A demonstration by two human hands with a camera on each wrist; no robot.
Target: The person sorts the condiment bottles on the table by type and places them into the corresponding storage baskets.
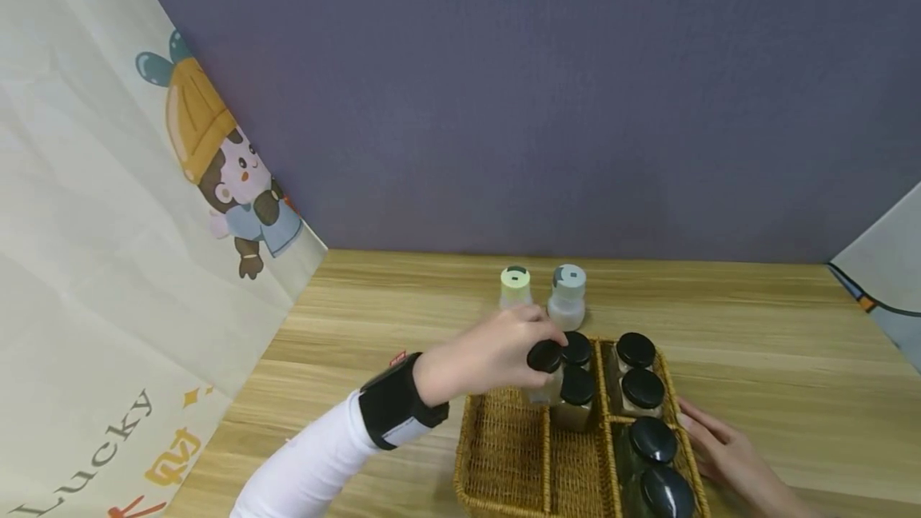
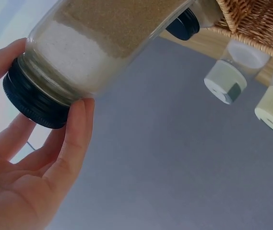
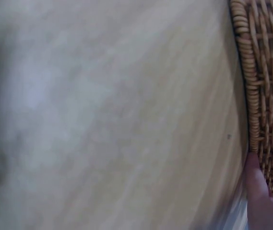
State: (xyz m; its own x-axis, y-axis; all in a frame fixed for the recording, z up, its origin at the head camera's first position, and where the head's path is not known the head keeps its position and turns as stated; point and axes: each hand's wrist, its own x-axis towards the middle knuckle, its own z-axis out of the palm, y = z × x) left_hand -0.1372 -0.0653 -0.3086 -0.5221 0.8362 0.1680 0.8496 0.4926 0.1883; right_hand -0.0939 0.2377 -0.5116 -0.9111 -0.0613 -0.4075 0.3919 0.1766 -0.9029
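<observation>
By its black lid, my left hand [image 1: 496, 348] grips a glass jar [image 2: 110, 36] of brown powder, thumb on one side and fingers on the other. In the head view this jar is over the woven basket [image 1: 466, 454], beside two other black-lidded jars [image 1: 576, 387] in the middle column. The basket's right column holds several more black-lidded jars [image 1: 653, 440]. My right hand [image 1: 734, 454] touches the basket's outer right side; in the right wrist view a finger [image 3: 257, 179] lies against the weave. Its other fingers are mostly hidden there.
Behind the basket stand a yellow-capped shaker [image 1: 516, 282] and a white-capped shaker [image 1: 568, 294]. The wooden table [image 1: 388, 302] meets a dark blue-grey panel [image 1: 504, 102] at the back. A pale printed cloth [image 1: 86, 222] hangs on the left.
</observation>
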